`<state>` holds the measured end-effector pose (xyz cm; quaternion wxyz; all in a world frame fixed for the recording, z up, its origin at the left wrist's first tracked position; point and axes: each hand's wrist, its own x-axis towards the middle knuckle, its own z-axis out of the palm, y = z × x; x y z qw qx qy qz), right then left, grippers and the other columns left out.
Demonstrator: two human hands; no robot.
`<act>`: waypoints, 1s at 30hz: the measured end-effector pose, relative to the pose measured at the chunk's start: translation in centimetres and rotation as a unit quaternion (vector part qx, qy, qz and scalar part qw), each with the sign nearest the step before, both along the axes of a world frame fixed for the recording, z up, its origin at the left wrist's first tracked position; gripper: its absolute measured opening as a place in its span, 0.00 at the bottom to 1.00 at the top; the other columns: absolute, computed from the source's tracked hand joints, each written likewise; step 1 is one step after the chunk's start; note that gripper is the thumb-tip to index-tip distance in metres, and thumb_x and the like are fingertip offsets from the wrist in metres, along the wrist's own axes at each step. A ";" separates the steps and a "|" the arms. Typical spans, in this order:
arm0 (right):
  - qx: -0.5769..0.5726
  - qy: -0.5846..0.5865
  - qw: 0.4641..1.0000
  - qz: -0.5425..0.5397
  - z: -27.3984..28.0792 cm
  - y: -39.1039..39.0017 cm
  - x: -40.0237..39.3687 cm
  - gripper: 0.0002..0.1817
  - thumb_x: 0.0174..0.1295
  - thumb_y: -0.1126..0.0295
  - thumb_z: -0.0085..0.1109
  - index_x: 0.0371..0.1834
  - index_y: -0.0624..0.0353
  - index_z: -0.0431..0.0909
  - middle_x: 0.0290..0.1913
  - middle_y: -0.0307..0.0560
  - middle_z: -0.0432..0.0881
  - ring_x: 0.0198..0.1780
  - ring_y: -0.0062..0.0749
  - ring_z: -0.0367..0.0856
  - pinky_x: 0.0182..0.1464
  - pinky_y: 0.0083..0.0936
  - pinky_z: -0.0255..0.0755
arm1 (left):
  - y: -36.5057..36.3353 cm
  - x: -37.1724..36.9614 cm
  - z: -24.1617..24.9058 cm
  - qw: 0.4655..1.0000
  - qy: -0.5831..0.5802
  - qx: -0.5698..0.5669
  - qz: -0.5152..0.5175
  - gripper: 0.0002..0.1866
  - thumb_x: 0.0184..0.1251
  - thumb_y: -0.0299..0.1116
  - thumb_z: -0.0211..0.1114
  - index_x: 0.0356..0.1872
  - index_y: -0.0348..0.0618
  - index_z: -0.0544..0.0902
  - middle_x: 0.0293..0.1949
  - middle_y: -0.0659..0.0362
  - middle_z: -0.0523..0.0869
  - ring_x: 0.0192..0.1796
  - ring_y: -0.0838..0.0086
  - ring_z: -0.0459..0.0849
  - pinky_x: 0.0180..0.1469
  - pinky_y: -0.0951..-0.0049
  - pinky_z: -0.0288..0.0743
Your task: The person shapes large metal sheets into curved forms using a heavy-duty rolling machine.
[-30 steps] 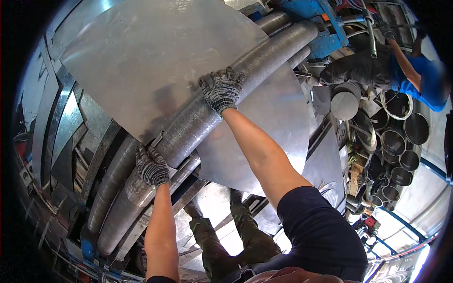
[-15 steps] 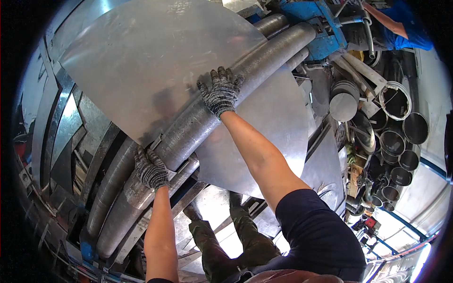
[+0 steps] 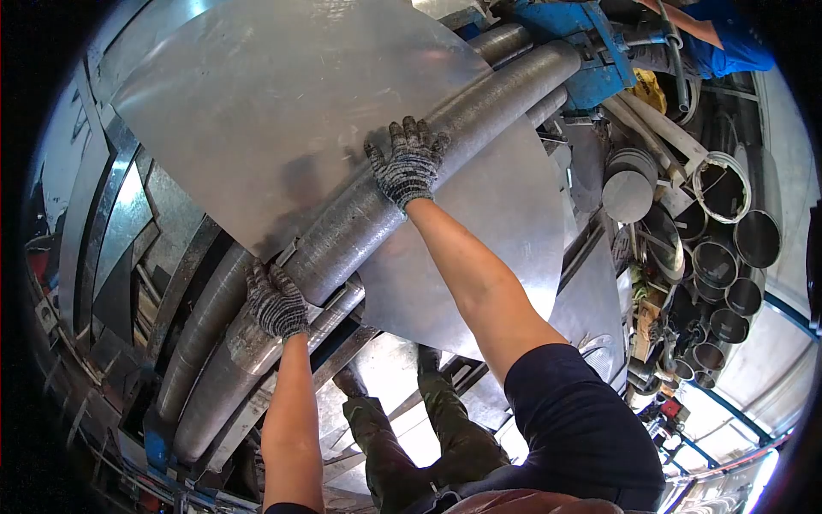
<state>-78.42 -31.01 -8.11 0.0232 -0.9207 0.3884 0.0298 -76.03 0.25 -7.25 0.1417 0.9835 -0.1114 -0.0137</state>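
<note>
A large metal sheet (image 3: 282,103) passes between long steel rollers, with part of it showing below the top roller (image 3: 368,218). My right hand (image 3: 408,164), in a grey knitted glove, rests on the top roller with its fingers spread toward the sheet. My left hand (image 3: 276,301), gloved the same way, lies flat near the roller's lower left part, its fingertips by the sheet's corner. Neither hand is wrapped round anything.
A blue machine frame (image 3: 599,73) holds the rollers' upper right end. Beyond it is a co-worker's blue sleeve (image 3: 741,38) and forearm. Round metal pipes (image 3: 715,264) are stacked at the right. Curved metal strips (image 3: 98,223) stand at the left.
The view has shifted slightly. The co-worker's arm at the top right is a little higher in the frame. Both my hands keep nearly the same places on the roller.
</note>
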 end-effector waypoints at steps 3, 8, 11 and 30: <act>0.026 0.020 0.999 -0.002 0.3 0.0 0.1 0.38 0.66 0.36 0.35 0.72 0.49 0.63 0.76 0.47 0.55 0.78 0.42 0.46 0.75 0.57 0.28 | -0.3 0.1 0.7 1.000 0.009 0.007 0.005 0.22 0.70 0.42 0.55 0.56 0.36 0.80 0.57 0.43 0.80 0.61 0.51 0.77 0.65 0.57 0.67; 0.041 0.046 0.998 -0.006 0.8 0.0 0.2 0.39 0.66 0.36 0.33 0.73 0.49 0.61 0.77 0.47 0.53 0.78 0.42 0.45 0.75 0.57 0.27 | 0.3 0.0 -0.2 1.000 0.010 0.017 -0.006 0.22 0.70 0.42 0.55 0.57 0.37 0.79 0.58 0.43 0.79 0.61 0.51 0.77 0.65 0.57 0.67; 0.039 0.051 0.998 -0.006 0.9 0.0 0.2 0.39 0.66 0.36 0.33 0.73 0.49 0.61 0.77 0.47 0.53 0.78 0.42 0.44 0.75 0.57 0.27 | 0.1 0.0 -0.2 1.000 0.012 0.002 0.003 0.23 0.70 0.42 0.54 0.57 0.37 0.79 0.59 0.43 0.78 0.61 0.51 0.77 0.65 0.57 0.67; 0.035 0.054 0.998 -0.006 0.5 0.0 0.3 0.39 0.66 0.35 0.32 0.73 0.48 0.62 0.77 0.45 0.54 0.78 0.41 0.45 0.75 0.57 0.27 | -0.2 0.2 0.6 1.000 0.009 0.002 0.007 0.22 0.69 0.42 0.55 0.56 0.37 0.79 0.57 0.42 0.80 0.59 0.50 0.78 0.64 0.56 0.68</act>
